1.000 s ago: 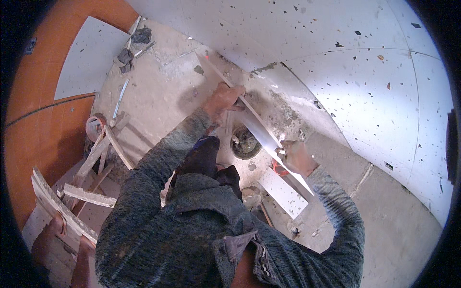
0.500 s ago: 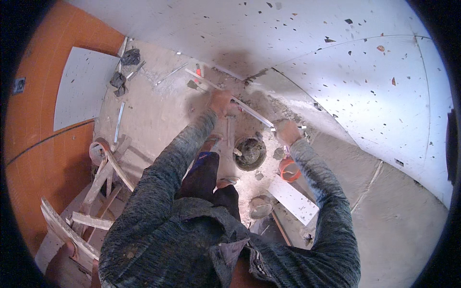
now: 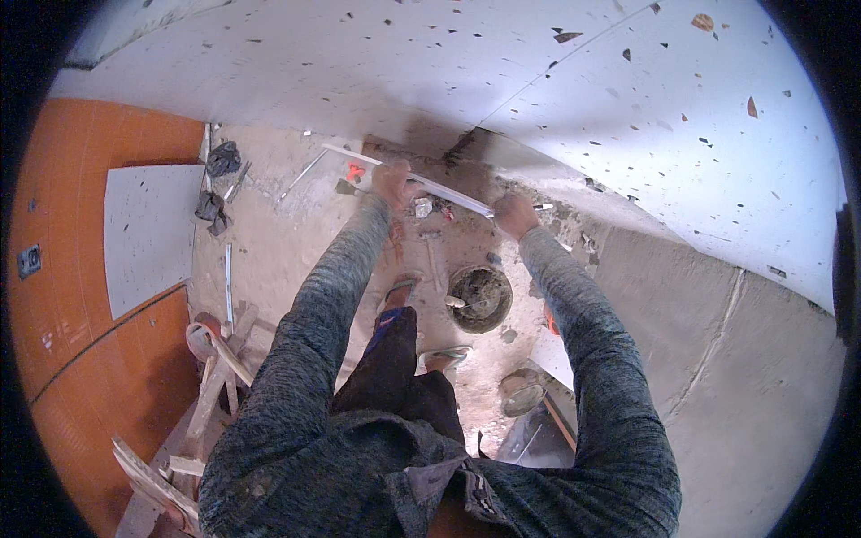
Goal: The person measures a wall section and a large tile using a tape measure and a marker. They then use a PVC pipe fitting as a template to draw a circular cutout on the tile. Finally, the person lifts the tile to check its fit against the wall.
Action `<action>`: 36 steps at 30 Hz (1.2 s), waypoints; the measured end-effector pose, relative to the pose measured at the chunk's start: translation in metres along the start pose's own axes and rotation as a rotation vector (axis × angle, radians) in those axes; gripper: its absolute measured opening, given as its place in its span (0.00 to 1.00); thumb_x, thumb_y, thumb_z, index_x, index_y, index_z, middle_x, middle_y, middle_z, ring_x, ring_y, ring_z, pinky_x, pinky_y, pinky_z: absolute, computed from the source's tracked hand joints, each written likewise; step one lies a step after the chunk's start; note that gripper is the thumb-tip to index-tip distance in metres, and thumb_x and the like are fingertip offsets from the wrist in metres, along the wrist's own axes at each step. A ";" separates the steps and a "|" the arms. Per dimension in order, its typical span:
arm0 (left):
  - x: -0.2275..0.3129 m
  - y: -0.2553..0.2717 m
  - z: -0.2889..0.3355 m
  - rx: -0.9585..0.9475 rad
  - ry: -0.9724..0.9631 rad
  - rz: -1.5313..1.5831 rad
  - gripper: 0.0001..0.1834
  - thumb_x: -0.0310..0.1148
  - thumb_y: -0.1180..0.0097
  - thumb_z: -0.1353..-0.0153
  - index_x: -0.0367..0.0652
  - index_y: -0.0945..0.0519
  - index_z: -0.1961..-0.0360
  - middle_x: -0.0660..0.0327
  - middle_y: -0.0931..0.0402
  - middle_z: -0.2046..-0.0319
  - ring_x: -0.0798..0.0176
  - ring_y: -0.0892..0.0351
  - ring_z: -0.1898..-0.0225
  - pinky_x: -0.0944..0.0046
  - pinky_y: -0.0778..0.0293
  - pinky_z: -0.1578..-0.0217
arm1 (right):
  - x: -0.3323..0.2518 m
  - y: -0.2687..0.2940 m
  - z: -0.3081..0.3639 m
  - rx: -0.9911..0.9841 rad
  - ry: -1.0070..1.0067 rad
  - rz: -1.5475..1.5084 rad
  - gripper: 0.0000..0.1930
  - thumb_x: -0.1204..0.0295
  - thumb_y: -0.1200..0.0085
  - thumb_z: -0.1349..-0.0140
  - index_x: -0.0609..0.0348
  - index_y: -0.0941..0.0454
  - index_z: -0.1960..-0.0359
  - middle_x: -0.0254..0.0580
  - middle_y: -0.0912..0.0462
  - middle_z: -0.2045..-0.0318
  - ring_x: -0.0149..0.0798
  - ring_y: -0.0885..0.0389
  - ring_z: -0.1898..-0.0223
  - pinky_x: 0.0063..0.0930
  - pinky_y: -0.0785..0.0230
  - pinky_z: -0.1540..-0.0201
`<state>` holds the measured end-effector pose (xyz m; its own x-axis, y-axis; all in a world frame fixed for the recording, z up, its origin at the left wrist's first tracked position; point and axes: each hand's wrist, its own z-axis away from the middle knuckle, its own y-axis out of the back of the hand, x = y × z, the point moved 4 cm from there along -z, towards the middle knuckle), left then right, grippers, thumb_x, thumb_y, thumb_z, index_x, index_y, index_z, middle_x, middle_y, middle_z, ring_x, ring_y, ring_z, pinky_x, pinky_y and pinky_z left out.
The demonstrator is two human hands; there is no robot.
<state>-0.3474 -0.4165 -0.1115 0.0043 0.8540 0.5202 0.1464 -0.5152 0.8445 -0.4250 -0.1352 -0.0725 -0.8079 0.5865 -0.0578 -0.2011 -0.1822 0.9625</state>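
A long, narrow white strip [image 3: 451, 195] slants across in front of me, low beside the foot of the speckled white wall [image 3: 574, 117]. My left hand [image 3: 392, 185] is closed around it partway along, and its far left end sticks out past that hand. At the strip's right end my right hand [image 3: 516, 216] is closed on it, the fingers mostly hidden. A small white end of something [image 3: 543, 207] pokes out to the right of that hand. Below the strip a hammer [image 3: 433, 251] lies on the floor, near a round black bucket [image 3: 482, 299] with grey mix inside.
A scraper [image 3: 346, 187] lies left of my left hand, by an orange object [image 3: 356, 172]. A second bucket [image 3: 522, 393] stands near my feet. Wooden pieces [image 3: 206, 403] are stacked at the left, before an orange wall [image 3: 81, 359] with a leaning white panel [image 3: 148, 238].
My view has shifted, bringing more of the speckled wall in. Both hands have moved up and left in the picture with the strip, which now slants less steeply.
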 end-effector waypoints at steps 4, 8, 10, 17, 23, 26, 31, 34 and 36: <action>-0.093 -0.047 0.008 0.080 0.192 0.431 0.25 0.52 0.33 0.48 0.41 0.26 0.67 0.51 0.21 0.67 0.45 0.20 0.64 0.51 0.24 0.64 | -0.025 0.011 -0.038 -0.015 0.035 0.006 0.09 0.65 0.49 0.42 0.54 0.19 0.69 0.45 0.16 0.74 0.49 0.16 0.69 0.45 0.25 0.69; -0.053 -0.055 -0.029 0.033 0.086 0.792 0.20 0.46 0.35 0.46 0.40 0.26 0.69 0.55 0.24 0.70 0.51 0.20 0.66 0.50 0.21 0.64 | 0.002 -0.006 -0.010 -0.100 -0.013 0.023 0.10 0.66 0.52 0.39 0.55 0.19 0.68 0.45 0.15 0.72 0.50 0.16 0.67 0.47 0.25 0.66; -0.075 -0.052 -0.035 0.064 0.167 0.752 0.15 0.41 0.38 0.42 0.40 0.26 0.70 0.58 0.27 0.71 0.56 0.22 0.68 0.52 0.18 0.64 | -0.005 0.010 -0.021 0.044 0.033 0.026 0.10 0.67 0.52 0.39 0.55 0.19 0.69 0.45 0.15 0.71 0.49 0.16 0.65 0.46 0.24 0.64; -0.065 -0.042 -0.059 -0.046 0.160 0.398 0.09 0.34 0.40 0.38 0.40 0.25 0.68 0.61 0.29 0.71 0.62 0.24 0.71 0.56 0.15 0.68 | 0.003 0.009 -0.035 0.131 -0.124 -0.005 0.09 0.66 0.52 0.40 0.53 0.19 0.68 0.48 0.17 0.70 0.46 0.20 0.57 0.40 0.25 0.56; -0.041 -0.024 -0.082 0.139 0.152 0.330 0.17 0.39 0.34 0.43 0.38 0.23 0.62 0.57 0.23 0.65 0.57 0.20 0.68 0.57 0.20 0.68 | 0.019 0.035 0.008 0.446 -0.326 -0.164 0.09 0.70 0.50 0.40 0.54 0.21 0.61 0.49 0.20 0.65 0.49 0.22 0.55 0.45 0.25 0.54; -0.054 -0.056 -0.085 0.005 0.805 1.185 0.26 0.45 0.31 0.48 0.34 0.22 0.56 0.53 0.20 0.59 0.53 0.17 0.62 0.55 0.22 0.59 | 0.015 0.036 0.059 0.271 -0.566 -0.344 0.12 0.68 0.49 0.41 0.52 0.22 0.56 0.50 0.20 0.65 0.52 0.22 0.56 0.46 0.26 0.55; -0.117 -0.053 -0.089 0.047 0.348 0.582 0.20 0.40 0.36 0.41 0.33 0.22 0.57 0.51 0.20 0.62 0.53 0.18 0.64 0.53 0.20 0.65 | -0.019 0.003 0.160 0.292 -0.622 -0.383 0.12 0.61 0.46 0.38 0.54 0.21 0.61 0.49 0.19 0.67 0.54 0.19 0.64 0.48 0.26 0.63; -0.061 -0.073 -0.106 0.042 0.606 1.060 0.20 0.41 0.39 0.38 0.37 0.22 0.53 0.53 0.21 0.62 0.53 0.20 0.64 0.48 0.21 0.64 | -0.035 -0.073 0.286 0.162 -0.717 -0.405 0.12 0.61 0.47 0.38 0.57 0.21 0.64 0.52 0.17 0.70 0.56 0.18 0.66 0.50 0.28 0.62; -0.033 -0.066 -0.095 0.012 0.949 1.293 0.21 0.43 0.40 0.37 0.39 0.23 0.49 0.54 0.21 0.60 0.52 0.20 0.63 0.47 0.22 0.62 | -0.058 -0.099 0.339 -0.010 -0.874 -0.500 0.14 0.60 0.49 0.39 0.58 0.21 0.63 0.55 0.17 0.67 0.58 0.18 0.64 0.52 0.28 0.59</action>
<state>-0.4516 -0.4172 -0.1723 -0.4605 -0.4879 0.7416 0.5394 -0.8173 -0.2028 -0.1709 0.1162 -0.0742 0.0597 0.9699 -0.2359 -0.4142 0.2391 0.8782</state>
